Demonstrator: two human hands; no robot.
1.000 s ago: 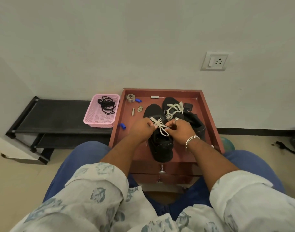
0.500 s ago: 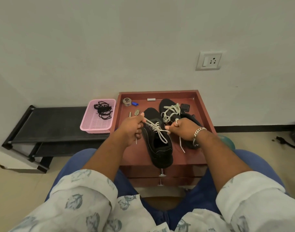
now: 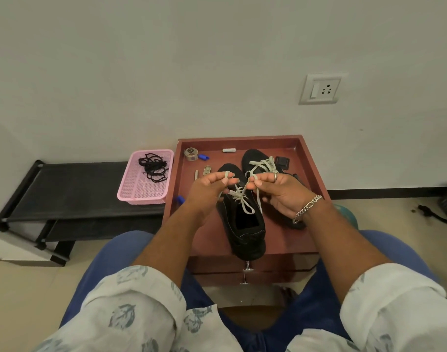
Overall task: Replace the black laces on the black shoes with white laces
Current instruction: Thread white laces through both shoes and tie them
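Note:
A black shoe (image 3: 245, 229) lies on the red-brown tray top (image 3: 303, 240), heel toward me, with a white lace (image 3: 240, 196) threaded through its eyelets. My left hand (image 3: 207, 191) pinches one end of that lace, looped over a finger. My right hand (image 3: 280, 191) pinches the other end above the shoe. Behind it lies a second black shoe (image 3: 252, 158) with a white lace (image 3: 264, 165) laced in. The black laces (image 3: 152, 167) lie bundled in a pink basket (image 3: 146, 191) to the left.
Small items sit at the tray's back: a tape roll (image 3: 191, 154), blue caps (image 3: 203, 157), metal bits (image 3: 207, 170), a black box (image 3: 282, 162). A low black rack (image 3: 65, 189) stands left. A wall socket (image 3: 321, 88) is above right. My knees flank the cabinet.
Both hands have lifted and turned palm-up, drawing the lace ends up over the near shoe; half a second ago they pulled the ends apart sideways.

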